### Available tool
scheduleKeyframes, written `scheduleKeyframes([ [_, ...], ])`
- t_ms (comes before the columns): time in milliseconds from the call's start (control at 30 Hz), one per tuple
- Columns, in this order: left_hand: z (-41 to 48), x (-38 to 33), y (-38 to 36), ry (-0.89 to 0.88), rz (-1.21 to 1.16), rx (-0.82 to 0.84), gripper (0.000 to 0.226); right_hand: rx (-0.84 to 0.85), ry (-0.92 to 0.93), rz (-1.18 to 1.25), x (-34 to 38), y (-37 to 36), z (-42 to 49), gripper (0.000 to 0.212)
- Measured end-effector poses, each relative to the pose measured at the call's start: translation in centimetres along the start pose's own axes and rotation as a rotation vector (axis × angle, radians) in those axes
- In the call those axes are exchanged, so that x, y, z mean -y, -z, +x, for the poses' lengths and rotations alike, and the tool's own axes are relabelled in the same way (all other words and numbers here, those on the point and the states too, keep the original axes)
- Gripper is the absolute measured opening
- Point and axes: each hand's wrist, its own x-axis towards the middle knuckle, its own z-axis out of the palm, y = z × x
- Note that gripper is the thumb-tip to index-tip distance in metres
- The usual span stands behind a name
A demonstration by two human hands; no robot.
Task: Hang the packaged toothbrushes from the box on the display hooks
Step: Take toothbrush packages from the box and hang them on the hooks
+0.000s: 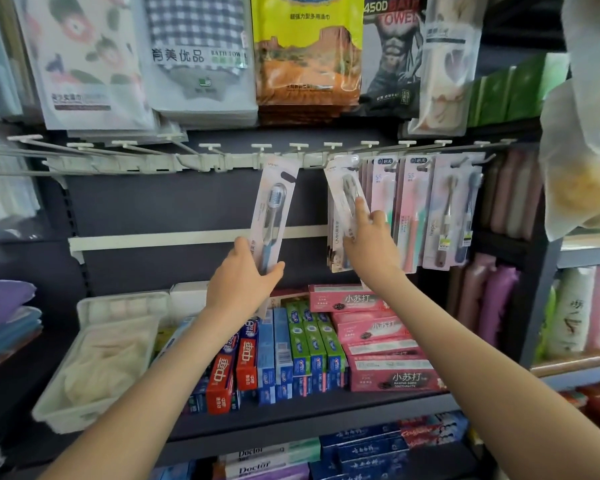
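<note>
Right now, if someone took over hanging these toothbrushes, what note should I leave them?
Left hand grips a white-carded blue-handled toothbrush pack by its bottom, its top at the white hook rail, not yet hooked.
Right hand touches the stack of similar packs already hung; grip unclear.
Done: several packs hang at right. Left: hook this one. Box not in view.
</note>
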Motion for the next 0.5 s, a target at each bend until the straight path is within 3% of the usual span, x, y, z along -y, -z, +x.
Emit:
scheduleKeyframes([
  [500, 1.4, -0.5, -1.1, -0.004, 0.064, -0.024, 0.046, 0.01, -0.099, 0.081, 1.4, -2.1, 3.3, 0.057],
])
